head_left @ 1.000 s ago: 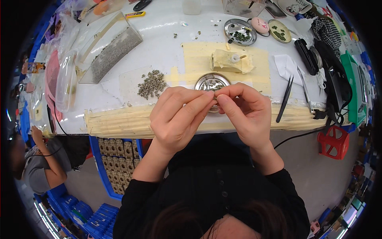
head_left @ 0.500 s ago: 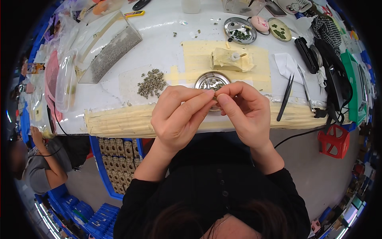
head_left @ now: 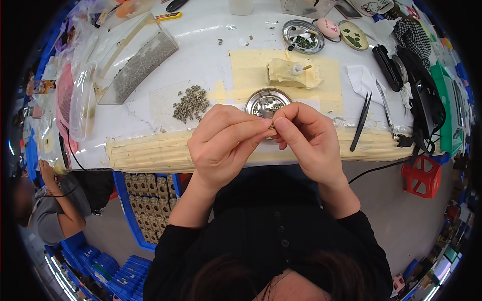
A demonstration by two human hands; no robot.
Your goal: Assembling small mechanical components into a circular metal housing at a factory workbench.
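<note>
My left hand (head_left: 223,140) and my right hand (head_left: 311,143) meet fingertip to fingertip above the near edge of the table. Between them, both pinch a tiny greenish-brown piece (head_left: 271,127), mostly covered by the fingers, so its kind cannot be made out. Just beyond the fingertips sits a round shiny metal dish (head_left: 249,102) with small bits in it, its near side partly hidden by my hands. A heap of small grey-brown pieces (head_left: 191,104) lies to the left of the dish, near my left hand.
A tape-covered block (head_left: 288,74) stands behind the dish. Black tweezers (head_left: 361,120) and silver tweezers (head_left: 385,108) lie at right. A clear box of grey grains (head_left: 143,65) stands at left. Far right are dishes (head_left: 303,36) of dark green pieces. Beneath the table is a blue crate (head_left: 131,220).
My hands stay together at nearly the same spot. The fingers have shifted slightly around the small piece, and the left hand has moved a little to the left.
</note>
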